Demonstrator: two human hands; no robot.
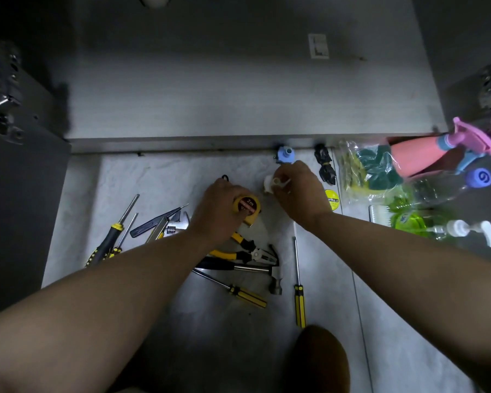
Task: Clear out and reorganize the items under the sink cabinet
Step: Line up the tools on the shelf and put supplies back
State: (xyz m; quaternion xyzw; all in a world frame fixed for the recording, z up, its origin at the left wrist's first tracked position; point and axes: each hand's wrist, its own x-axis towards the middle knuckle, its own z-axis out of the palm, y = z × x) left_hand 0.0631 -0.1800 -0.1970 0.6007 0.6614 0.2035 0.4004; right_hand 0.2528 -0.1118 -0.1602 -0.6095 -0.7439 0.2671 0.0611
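Note:
My left hand (219, 211) grips a yellow tape measure (248, 208) marked 2m, low over the floor. My right hand (298, 191) pinches a small white plastic piece (271, 184) just right of it. The open cabinet floor (210, 89) beyond is bare and grey. Under my arms lie yellow-and-black tools: screwdrivers (108, 242) at left, an adjustable wrench (179, 225), pliers (244, 248), a hammer (267, 272), a further screwdriver (298, 290).
A small blue fitting (285, 154) and a black bundle (325, 165) lie by the cabinet edge. At right: a pink spray bottle (425, 154), a bag of sponges (372, 171), a clear bottle (448, 185), green soap dispenser (425, 222). Cabinet doors stand open at both sides.

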